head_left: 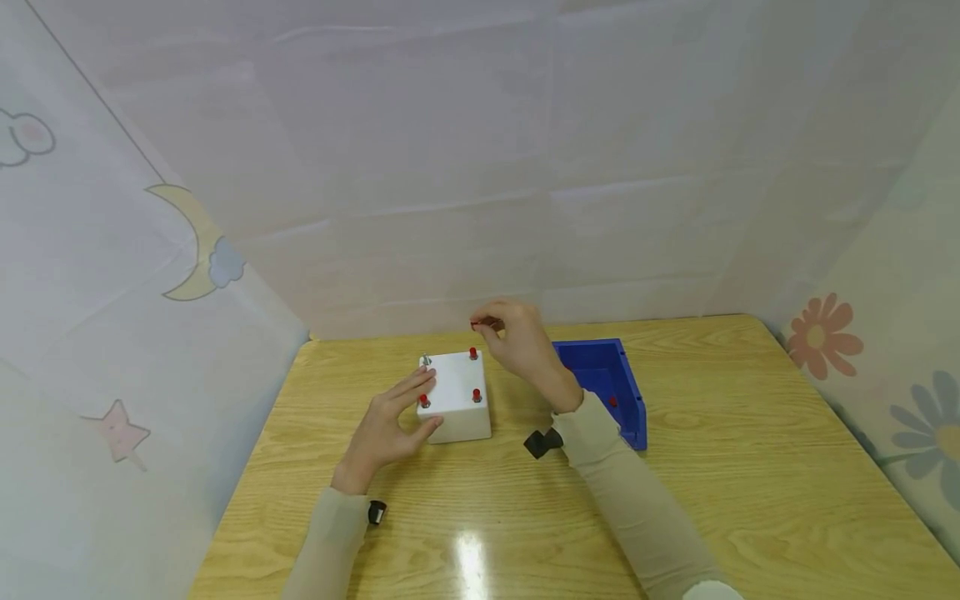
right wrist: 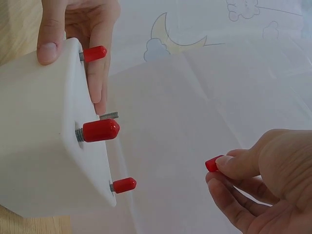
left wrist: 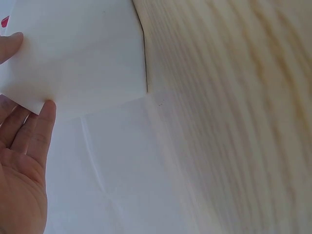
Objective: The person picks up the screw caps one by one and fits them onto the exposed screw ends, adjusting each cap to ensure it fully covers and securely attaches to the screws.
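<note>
A white box (head_left: 454, 383) with upright threaded studs stands on the table. Red caps cover three studs, one of them the large-looking cap (right wrist: 100, 130) in the right wrist view. The bare metal stud (head_left: 427, 360) is at the box's far left corner. My left hand (head_left: 386, 429) holds the box at its left side, thumb against the near face and fingers reaching along the top. Above and right of the box, my right hand (head_left: 517, 337) pinches another red cap (right wrist: 212, 164) between thumb and fingertips, apart from the studs.
A blue tray (head_left: 637, 408) lies right of the box, partly behind my right forearm, with a small red piece (head_left: 613, 401) inside. The wooden table (head_left: 750, 467) ends at a pale cloth wall (head_left: 420, 208) behind the box.
</note>
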Demonstrator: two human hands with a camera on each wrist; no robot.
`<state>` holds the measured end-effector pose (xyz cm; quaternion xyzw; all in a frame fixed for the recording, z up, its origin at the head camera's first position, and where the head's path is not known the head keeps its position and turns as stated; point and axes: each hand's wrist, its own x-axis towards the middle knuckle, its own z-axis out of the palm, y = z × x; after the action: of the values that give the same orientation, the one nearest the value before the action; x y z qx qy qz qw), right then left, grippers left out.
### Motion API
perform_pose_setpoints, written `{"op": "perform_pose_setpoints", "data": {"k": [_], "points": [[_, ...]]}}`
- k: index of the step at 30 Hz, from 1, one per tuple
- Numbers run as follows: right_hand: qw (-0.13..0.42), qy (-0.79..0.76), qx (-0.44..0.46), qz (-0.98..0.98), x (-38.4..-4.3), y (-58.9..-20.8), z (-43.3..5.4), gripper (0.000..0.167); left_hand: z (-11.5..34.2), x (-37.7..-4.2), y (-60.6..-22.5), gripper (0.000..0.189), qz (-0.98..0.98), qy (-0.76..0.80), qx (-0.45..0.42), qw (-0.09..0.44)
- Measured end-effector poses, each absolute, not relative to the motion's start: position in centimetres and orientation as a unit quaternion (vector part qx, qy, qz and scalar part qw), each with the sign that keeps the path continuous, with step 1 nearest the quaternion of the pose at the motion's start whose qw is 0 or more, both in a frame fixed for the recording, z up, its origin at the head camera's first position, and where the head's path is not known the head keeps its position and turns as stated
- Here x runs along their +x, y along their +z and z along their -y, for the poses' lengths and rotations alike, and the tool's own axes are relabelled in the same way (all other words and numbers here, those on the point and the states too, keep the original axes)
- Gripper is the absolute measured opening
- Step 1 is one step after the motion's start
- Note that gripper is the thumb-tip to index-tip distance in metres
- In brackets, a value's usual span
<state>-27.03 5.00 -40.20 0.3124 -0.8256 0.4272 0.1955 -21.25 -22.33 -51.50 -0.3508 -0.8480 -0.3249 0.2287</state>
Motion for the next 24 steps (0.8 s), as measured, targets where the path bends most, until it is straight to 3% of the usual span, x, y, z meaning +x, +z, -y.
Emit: {"op": "perform_pose_setpoints", "data": {"k": [24], "points": [[0.192, 0.435, 0.321, 0.819, -27.1, -40.1, -3.8, 0.012, 22.3, -21.1, -51.3, 0.061, 0.853, -0.324, -0.343, 0.221]]}}
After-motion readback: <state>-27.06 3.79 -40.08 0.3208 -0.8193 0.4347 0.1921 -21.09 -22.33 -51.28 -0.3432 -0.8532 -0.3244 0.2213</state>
